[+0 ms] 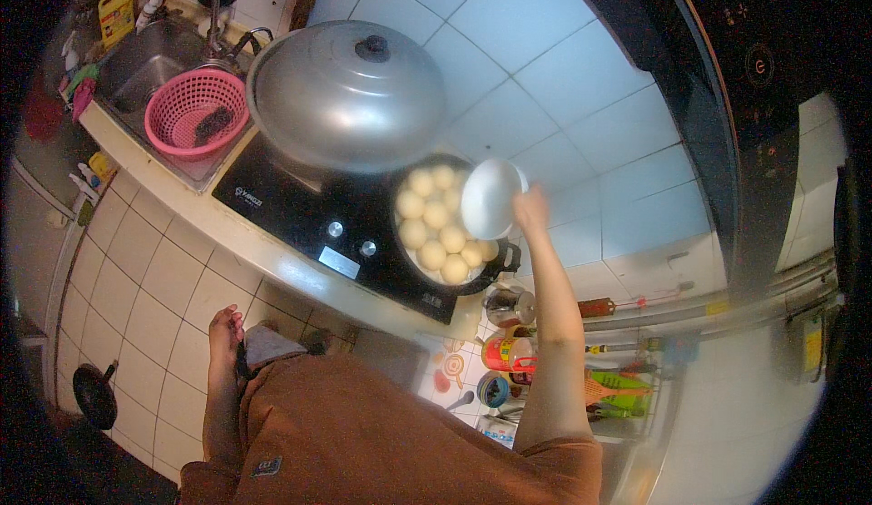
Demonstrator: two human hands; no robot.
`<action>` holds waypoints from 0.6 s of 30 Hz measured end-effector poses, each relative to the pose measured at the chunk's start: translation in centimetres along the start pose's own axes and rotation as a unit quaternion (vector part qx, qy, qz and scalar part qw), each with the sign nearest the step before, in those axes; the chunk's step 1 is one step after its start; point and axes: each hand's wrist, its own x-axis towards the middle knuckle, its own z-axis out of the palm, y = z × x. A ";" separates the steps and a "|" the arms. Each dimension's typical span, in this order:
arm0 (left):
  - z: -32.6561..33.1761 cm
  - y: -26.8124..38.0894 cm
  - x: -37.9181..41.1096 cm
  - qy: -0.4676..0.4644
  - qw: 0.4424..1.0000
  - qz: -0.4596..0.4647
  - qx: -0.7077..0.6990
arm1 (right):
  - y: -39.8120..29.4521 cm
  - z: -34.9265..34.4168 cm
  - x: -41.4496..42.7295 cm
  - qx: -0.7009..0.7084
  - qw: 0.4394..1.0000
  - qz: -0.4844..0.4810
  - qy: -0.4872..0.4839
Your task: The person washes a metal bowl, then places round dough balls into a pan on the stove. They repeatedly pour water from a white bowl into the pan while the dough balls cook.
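My right hand (533,209) grips the rim of a white bowl (492,200), tilted over the right side of a dark pan (489,279). Round, pale dough balls (436,214) sit close together in the pan, and the bowl hides some of them. The pan stands on the right part of a black glass cooktop (286,215). A large domed metal lid (347,110) with a black knob covers the cooktop's left part; what is under it is hidden. Low at my side hangs my left hand (226,328), empty, with its fingers loosely curled, away from the counter.
At the left, a pink plastic basket (197,113) rests by the steel sink (139,69) and its faucet (215,21). Jars (507,354) and a metal pot (509,306) stand right of the cooktop. A range hood (681,48) overhangs the tiled wall.
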 end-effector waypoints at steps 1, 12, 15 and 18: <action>0.0 0.0 0.0 0.005 1.000 -0.003 -0.004 | -0.1 -0.1 0.0 0.003 1.000 0.014 -0.018; -0.1 0.9 0.7 0.029 0.999 -0.029 0.015 | -0.9 -1.5 -0.9 -0.002 1.000 -0.015 -0.019; -0.4 0.8 1.1 0.012 1.000 -0.026 0.008 | -1.9 -2.1 -1.4 -0.006 1.000 -0.025 -0.012; -0.6 0.7 1.2 0.010 1.000 -0.027 0.001 | -3.3 -2.5 -1.6 0.016 1.000 -0.021 -0.006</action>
